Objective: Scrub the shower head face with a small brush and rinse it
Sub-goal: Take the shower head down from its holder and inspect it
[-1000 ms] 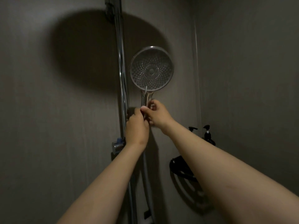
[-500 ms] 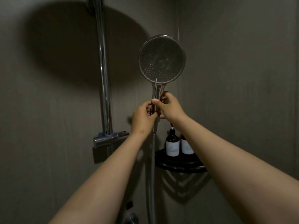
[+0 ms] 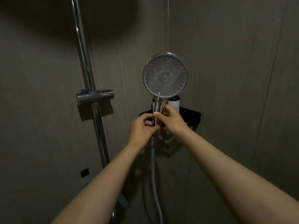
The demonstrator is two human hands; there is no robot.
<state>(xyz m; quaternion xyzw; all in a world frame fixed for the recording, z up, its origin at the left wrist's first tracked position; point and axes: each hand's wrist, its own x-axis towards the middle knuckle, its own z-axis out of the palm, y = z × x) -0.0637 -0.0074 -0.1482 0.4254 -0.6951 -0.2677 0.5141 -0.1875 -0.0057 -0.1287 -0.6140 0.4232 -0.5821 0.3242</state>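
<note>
A round chrome shower head [image 3: 165, 76] with a dotted nozzle face points at me, held upright off its wall holder. Both hands grip its handle [image 3: 156, 106] just below the face. My left hand [image 3: 142, 129] wraps the lower handle from the left. My right hand [image 3: 171, 119] holds the handle from the right, thumb pressed on its front. A thin pale stick, perhaps a small brush, lies along the handle under my right thumb; its head is not visible. The hose [image 3: 154, 172] hangs down from the handle.
A chrome riser rail [image 3: 85, 65] runs up the wall at left, with its slider holder [image 3: 95, 96] standing vacant. A black corner shelf [image 3: 193, 116] behind my hands carries a white-labelled bottle [image 3: 174, 102]. Grey wall panels meet in the corner behind.
The shower head has come off the rail holder and moved right and lower, now in front of the corner shelf. Both hands kept their grip on the handle throughout.
</note>
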